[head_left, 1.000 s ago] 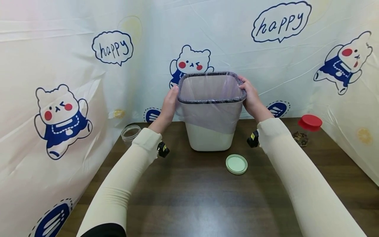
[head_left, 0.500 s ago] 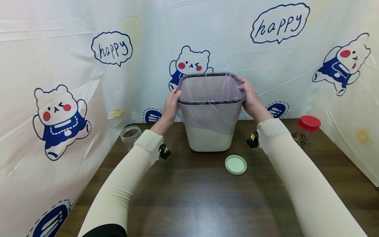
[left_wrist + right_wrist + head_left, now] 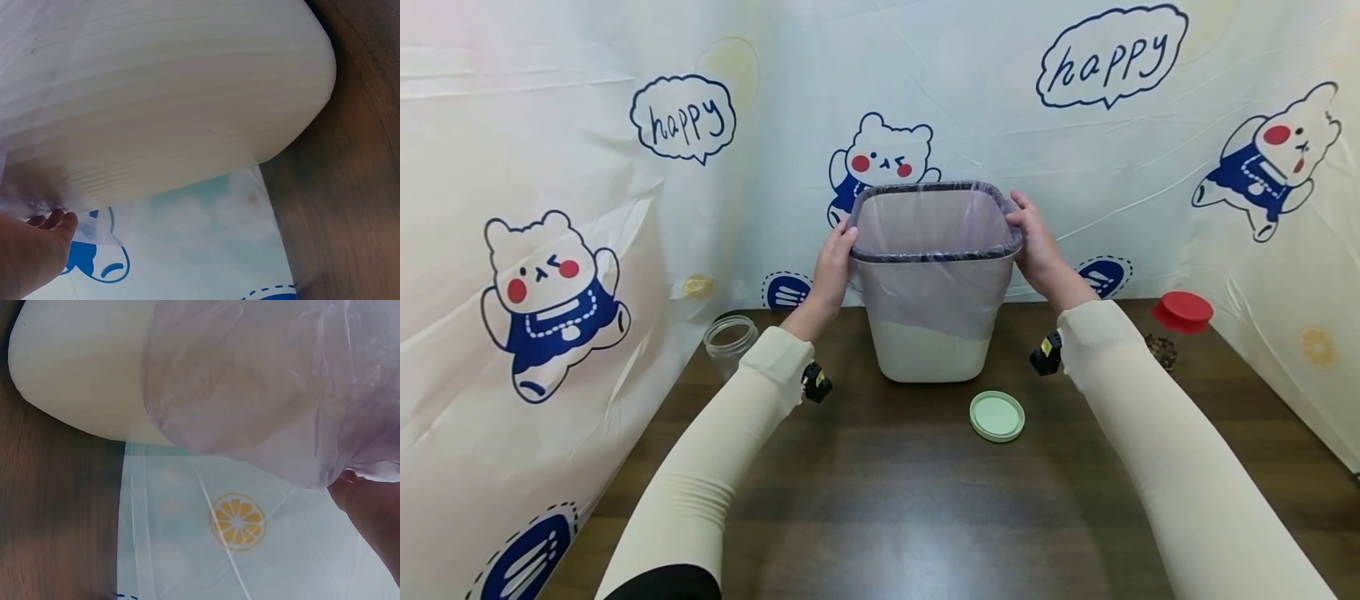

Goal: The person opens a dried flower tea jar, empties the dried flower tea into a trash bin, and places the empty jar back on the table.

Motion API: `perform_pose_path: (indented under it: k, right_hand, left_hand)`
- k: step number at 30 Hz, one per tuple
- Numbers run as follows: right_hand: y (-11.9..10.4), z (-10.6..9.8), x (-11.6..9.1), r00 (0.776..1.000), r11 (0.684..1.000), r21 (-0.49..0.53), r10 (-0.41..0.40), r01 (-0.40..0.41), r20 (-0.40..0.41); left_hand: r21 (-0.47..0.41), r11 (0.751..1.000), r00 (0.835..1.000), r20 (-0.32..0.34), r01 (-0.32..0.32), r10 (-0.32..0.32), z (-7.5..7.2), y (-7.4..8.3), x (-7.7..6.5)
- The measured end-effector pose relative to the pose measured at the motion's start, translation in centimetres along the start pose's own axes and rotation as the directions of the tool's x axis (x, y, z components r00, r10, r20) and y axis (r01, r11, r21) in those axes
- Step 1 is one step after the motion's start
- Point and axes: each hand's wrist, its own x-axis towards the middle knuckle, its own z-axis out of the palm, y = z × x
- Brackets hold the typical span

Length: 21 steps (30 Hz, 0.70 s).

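A pale trash bin [image 3: 934,352] stands upright on the table, lined with a translucent purple trash bag [image 3: 936,292]. The bag is folded over the dark-edged rim and hangs partway down the outside. On the near-left side my left hand [image 3: 832,271] grips the lined rim, thumb uppermost. My right hand [image 3: 1039,250] holds the rim at the right side, its thumb at the edge and a finger raised behind. In the left wrist view, curled fingers [image 3: 59,225] sit at the bag's edge under the bin. The right wrist view has the bag [image 3: 250,381] bunched beside the right hand [image 3: 369,506].
A light green round lid [image 3: 997,417] lies in front of the bin on the brown table [image 3: 880,500]. An open clear jar [image 3: 730,337] is at the left, partly behind the sleeve. A red-lidded jar [image 3: 1183,312] with dark bits stands right. A printed curtain [image 3: 985,83] encloses the back.
My right hand has shifted slightly outward to the right at the rim. My left fingers have moved a little along the rim; the bin has stayed in place.
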Motion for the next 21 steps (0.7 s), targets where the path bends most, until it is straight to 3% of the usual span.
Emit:
perform_pose_path:
  k: [15, 21]
  right_hand:
    - [-1.1, -1.5, -0.7, 1.0, 0.997, 0.071, 0.024, -0.024, 0.004]
    - [-1.6, -2.5, -1.3, 1.0, 0.999, 0.045, 0.016, -0.016, 0.01]
  left_hand:
    - [-0.01, 1.0, 1.0, 0.012, -0.009, 0.009, 0.0, 0.2, 0.1]
    - [-0.002, 1.0, 1.0, 0.005, -0.009, 0.009, -0.1, -0.1, -0.1]
